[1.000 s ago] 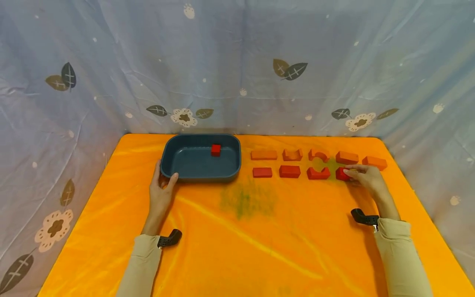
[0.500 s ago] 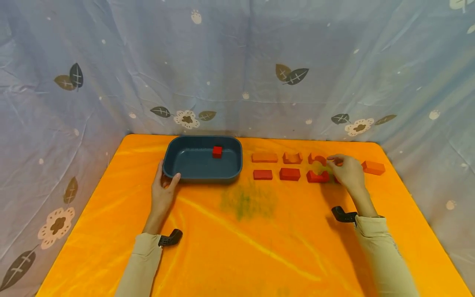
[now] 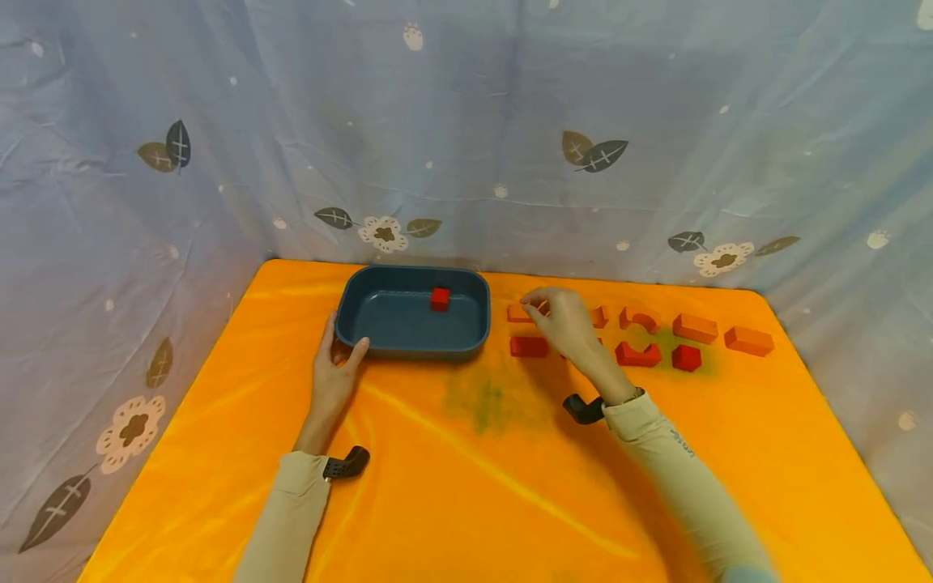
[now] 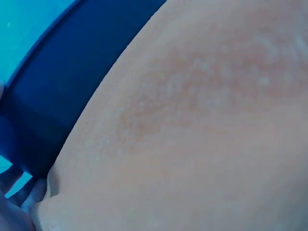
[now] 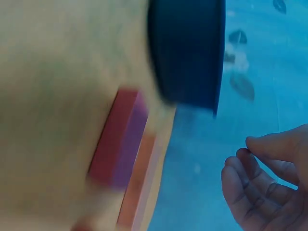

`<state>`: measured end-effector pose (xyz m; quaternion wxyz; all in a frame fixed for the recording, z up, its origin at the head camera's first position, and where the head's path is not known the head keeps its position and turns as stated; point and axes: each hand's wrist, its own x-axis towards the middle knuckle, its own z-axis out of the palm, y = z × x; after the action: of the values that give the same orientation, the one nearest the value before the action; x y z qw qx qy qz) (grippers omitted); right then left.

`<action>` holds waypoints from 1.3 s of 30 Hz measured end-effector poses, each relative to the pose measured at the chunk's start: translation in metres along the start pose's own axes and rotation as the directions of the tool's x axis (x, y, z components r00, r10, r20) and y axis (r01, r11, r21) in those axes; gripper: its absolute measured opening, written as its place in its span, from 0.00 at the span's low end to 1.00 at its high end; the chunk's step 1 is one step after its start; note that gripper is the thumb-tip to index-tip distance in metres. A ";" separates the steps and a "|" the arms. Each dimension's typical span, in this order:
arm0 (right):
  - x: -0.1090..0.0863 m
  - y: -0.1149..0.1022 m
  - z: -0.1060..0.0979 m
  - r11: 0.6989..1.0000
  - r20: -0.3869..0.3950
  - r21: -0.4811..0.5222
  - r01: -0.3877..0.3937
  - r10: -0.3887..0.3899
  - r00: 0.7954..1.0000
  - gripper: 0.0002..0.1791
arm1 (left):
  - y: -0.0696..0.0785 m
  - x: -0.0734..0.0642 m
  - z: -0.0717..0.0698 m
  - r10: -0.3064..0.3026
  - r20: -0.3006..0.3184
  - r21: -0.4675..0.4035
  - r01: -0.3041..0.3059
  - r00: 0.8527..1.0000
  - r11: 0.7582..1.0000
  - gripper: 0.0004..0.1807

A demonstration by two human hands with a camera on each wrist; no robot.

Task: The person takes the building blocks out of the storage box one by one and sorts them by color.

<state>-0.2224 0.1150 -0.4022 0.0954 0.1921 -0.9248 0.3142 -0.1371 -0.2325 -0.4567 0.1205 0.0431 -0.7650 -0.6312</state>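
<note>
My left hand (image 3: pixel 335 379) grips the near left corner of a dark blue rectangular tray (image 3: pixel 415 355), its thumb by the front wall and its fingers along the side. One red cube (image 3: pixel 440 299) lies inside the tray. My right hand (image 3: pixel 571 328) hangs over the left part of two rows of toy blocks, partly hiding them. In the right wrist view, this hand (image 5: pixel 269 185) has loosely curled fingers with the thumb close to them, and nothing shows between them. Below it lie a red block (image 5: pixel 118 139) and an orange block (image 5: pixel 137 187).
The back row has several orange blocks, including an arch (image 3: pixel 641 317) and a bar (image 3: pixel 748 341). In the front row are a red block (image 3: pixel 528 346), a red notched block (image 3: pixel 638 355) and another red cube (image 3: pixel 687 357). A patterned curtain (image 3: pixel 525 194) borders the yellow table (image 3: pixel 437 486).
My right hand has swept left from beside the red cube at the right end to above the left blocks. The blocks stay put, and my left hand keeps hold of the tray.
</note>
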 end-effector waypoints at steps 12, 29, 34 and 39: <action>0.043 -0.044 0.053 0.990 0.231 0.107 0.094 -0.116 0.966 0.11 | 0.002 0.001 0.002 0.010 -0.004 -0.006 -0.010 1.000 1.000 0.42; 0.081 -0.054 0.106 0.975 0.299 -0.122 0.187 -0.144 0.943 0.17 | 0.001 0.000 0.002 0.008 -0.016 -0.002 -0.008 1.000 1.000 0.42; 0.079 -0.055 0.106 0.951 0.315 -0.219 0.219 -0.143 0.938 0.17 | 0.000 0.001 0.003 0.014 -0.013 -0.005 -0.014 1.000 1.000 0.42; 0.077 -0.054 0.104 0.968 0.295 -0.161 0.191 -0.137 0.945 0.12 | 0.000 0.002 0.003 0.023 -0.013 -0.003 -0.023 1.000 1.000 0.42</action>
<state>-0.2761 -0.0109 -0.4313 0.0061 0.3016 -0.9351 0.1861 -0.1400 -0.2304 -0.4566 0.1327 0.0383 -0.7635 -0.6308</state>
